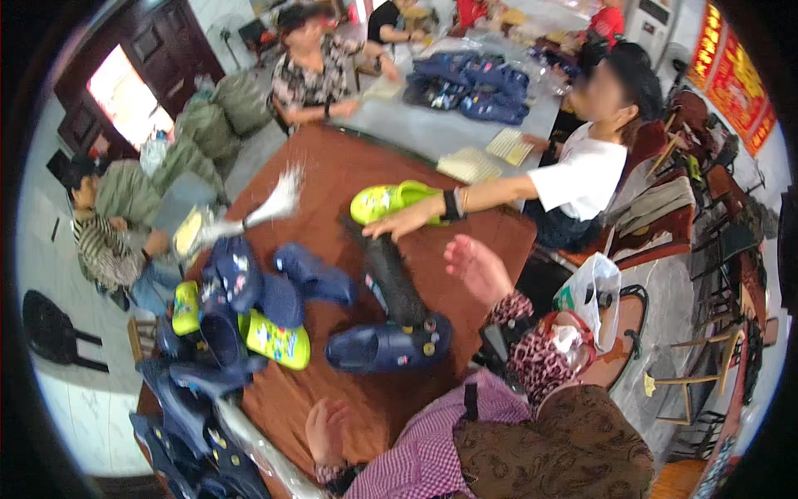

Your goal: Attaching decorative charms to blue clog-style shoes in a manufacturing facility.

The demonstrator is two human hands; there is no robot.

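My left hand point(326, 428) hovers over the near edge of the brown-covered table, blurred, fingers apart and holding nothing. To the right, my right hand point(480, 270) is raised with fingers loosely spread and nothing in it. Between them lies a navy clog point(387, 344) with small charms on it. A long dark object point(389, 279), perhaps another shoe, touches its far side. A co-worker's hand point(407, 219) reaches in from the right over that object's far end, beside lime-green clogs point(391, 200). Left of centre lie a navy clog point(314, 273) and a lime-green clog point(274, 338).
More navy clogs point(187, 399) pile along the table's left edge. A bundle of white strands point(278, 195) lies at the far left. Beyond, navy clogs point(470, 87) cover part of a grey table point(399, 137), where people sit. A white plastic bag point(592, 295) hangs at right.
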